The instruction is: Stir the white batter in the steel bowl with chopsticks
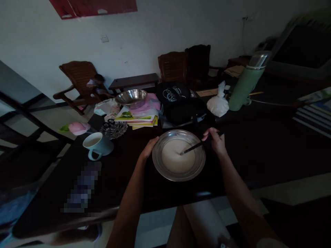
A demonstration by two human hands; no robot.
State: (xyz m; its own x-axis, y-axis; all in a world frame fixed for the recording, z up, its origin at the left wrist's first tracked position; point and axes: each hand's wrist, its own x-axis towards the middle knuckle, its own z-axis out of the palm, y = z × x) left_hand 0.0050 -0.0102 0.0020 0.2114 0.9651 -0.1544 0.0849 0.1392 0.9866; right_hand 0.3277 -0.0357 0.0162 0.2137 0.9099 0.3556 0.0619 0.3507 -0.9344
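Note:
A wide stainless-steel bowl (158, 158) stands on the dark table in front of me, with a pale, milky batter (174, 163) in it. My left hand (150, 147) grips the bowl's left rim; its fingertips are partly hidden behind the edge. Dark chopsticks (192, 148) slant across the right rim, their light tips dipping into the batter near its middle. Closed around their upper end is my right hand (215, 139), just right of the bowl. Whether there is one stick or two is hard to make out.
Left of the bowl are a light-blue mug (104, 146), a glass dish (115, 129) and a blurred-out flat item (84, 187). Behind stand books (139, 120) under another steel bowl (131, 98), a black bag (181, 106), a tied bag of white powder (218, 105) and a green thermos (245, 86).

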